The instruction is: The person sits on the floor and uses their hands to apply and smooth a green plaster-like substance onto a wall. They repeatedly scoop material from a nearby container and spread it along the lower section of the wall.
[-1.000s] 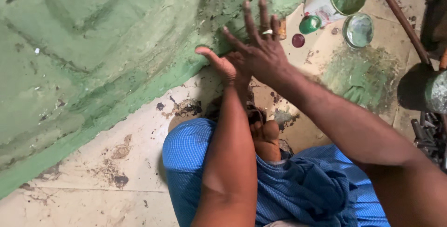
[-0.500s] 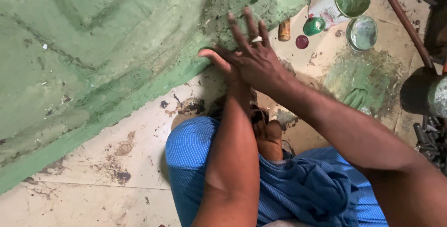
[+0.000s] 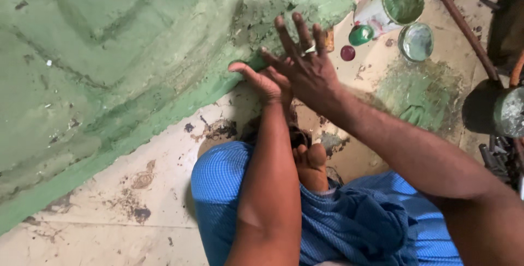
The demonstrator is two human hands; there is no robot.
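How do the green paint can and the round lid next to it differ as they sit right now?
The paint can lies tipped on its side, open mouth showing green inside; the round lid lies flat on the floor. The can is tall with a pale wall; the lid is a shallow disc. The can's inside is solid green; the lid looks paler and shiny. Both are round, lie beyond the right hand, and neither is touched.
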